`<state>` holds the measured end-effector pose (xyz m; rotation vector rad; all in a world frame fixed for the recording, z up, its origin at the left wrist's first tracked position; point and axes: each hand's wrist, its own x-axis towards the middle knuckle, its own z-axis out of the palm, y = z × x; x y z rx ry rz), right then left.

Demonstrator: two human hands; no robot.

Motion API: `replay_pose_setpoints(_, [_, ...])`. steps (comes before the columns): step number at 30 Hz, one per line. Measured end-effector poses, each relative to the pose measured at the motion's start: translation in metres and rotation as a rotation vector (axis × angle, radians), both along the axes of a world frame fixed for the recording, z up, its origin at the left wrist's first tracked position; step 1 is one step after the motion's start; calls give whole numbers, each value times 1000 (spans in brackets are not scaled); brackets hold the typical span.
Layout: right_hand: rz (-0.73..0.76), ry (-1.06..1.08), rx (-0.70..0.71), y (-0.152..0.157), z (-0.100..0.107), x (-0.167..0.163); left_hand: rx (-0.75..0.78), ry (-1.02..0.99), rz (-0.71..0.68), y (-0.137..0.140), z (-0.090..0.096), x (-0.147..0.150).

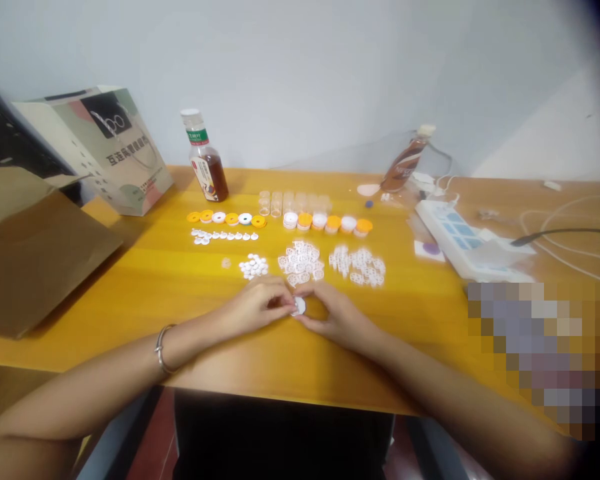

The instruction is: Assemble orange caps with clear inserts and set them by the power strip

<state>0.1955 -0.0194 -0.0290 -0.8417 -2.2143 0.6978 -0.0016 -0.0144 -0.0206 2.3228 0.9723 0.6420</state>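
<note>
Your white round piece [301,306] sits just on your side of the middle heap of white lattice pieces [301,260]. Your right hand [339,315] holds its rim between thumb and forefinger, while your left hand [260,300] has its fingertips together at the left edge; I cannot tell whether they pinch anything. Small white discs [254,266] lie left of that heap. The step in hand looks like fine two-handed work on this piece; the next move seems to call for a steady right hold and light left fingertips.
</note>
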Motion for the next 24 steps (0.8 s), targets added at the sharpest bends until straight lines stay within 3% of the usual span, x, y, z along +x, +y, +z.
replay_pose_setpoints(16, [-16, -6, -28, -1, 0, 0, 77, 8, -21, -1, 5, -9])
replay_pose_setpoints(24, [-22, -13, -19, -1, 1, 0, 302, 189, -211, -3, 9, -24])
